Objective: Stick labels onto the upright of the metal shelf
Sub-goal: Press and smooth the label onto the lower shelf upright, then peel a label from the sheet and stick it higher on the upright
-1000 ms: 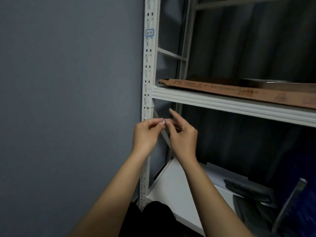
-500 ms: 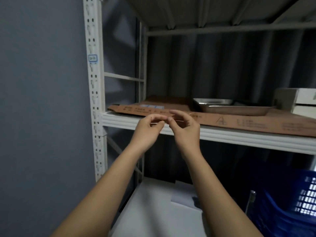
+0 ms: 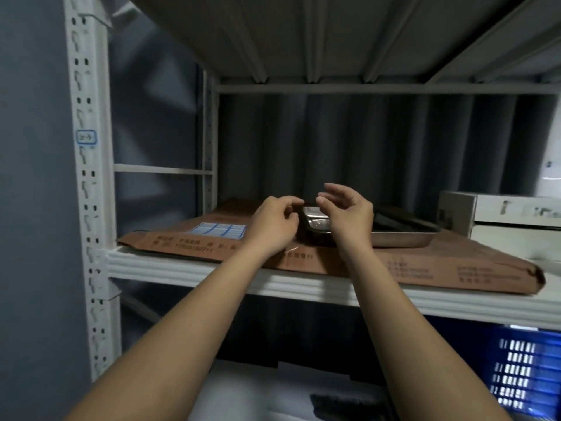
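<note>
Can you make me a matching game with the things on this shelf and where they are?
Things:
1. stuck label
2. label sheet
3. metal tray
4. blue crate

Places:
A. under the shelf board, at right
B. on the white upright
C. behind the right hand
D. flat on the brown cardboard, left of the left hand

Pairs: 1-B, 2-D, 3-C, 4-A

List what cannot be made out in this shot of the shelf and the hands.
- Head view: writing on the label stuck to the upright is too small and blurred to read.
- Whether the left hand pinches a label: its curled fingers hide it.
- Printing on the cardboard: blurred.
- Blue crate: cut off by the right edge.
</note>
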Available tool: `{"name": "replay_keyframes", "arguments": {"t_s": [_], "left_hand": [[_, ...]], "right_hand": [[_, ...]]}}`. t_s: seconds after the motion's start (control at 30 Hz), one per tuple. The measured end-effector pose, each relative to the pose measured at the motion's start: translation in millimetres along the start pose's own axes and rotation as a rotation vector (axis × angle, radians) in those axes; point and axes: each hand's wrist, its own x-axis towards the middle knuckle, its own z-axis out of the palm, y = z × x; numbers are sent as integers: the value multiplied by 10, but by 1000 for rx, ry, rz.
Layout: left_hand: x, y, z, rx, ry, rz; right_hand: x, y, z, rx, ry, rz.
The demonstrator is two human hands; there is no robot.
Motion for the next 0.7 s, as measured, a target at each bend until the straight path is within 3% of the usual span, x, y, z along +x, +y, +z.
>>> {"name": "replay_keyframes", "arguments": {"t_s": [0.5,0.7], "left_hand": [[497,-168,142,97,-105,-43],[496,-239,104,90,-25,-51]], "right_hand": [[699,322,-135,-310,-32,94],[611,218,-89,-311,-90,40]]}}
